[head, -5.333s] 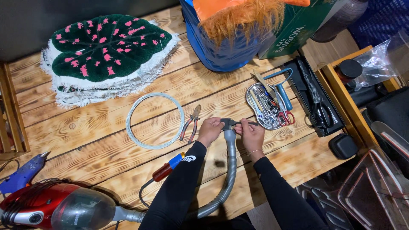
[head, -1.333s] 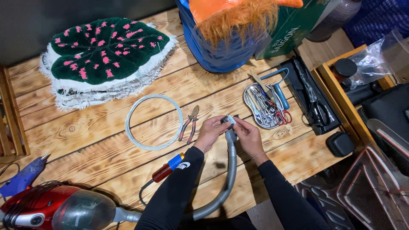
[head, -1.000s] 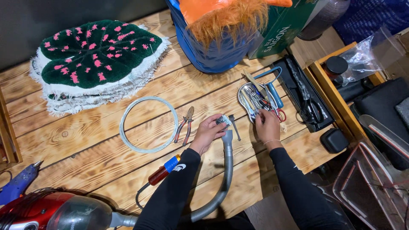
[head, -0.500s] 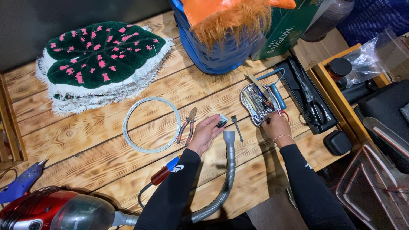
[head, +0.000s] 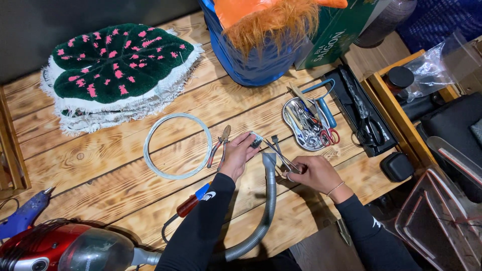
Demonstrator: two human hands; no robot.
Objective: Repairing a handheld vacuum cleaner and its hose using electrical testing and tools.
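Note:
My left hand pinches a small dark part just above the open end of a grey vacuum hose, which lies on the wooden table. My right hand grips a slender metal scissor-like tool by its finger loops. The tool's tips point up-left toward the small part. A second small dark piece lies on the table between the hands and the tray.
Pliers and a wire coil lie left of my left hand. A metal tray of tools, a black tray with scissors, a blue bucket, a green leaf rug, a red vacuum, a glue gun and a screwdriver are around.
My right hand left the hose end, reached into the metal tray, and has come back toward my left hand with the slender tool. My left hand stayed by the hose end.

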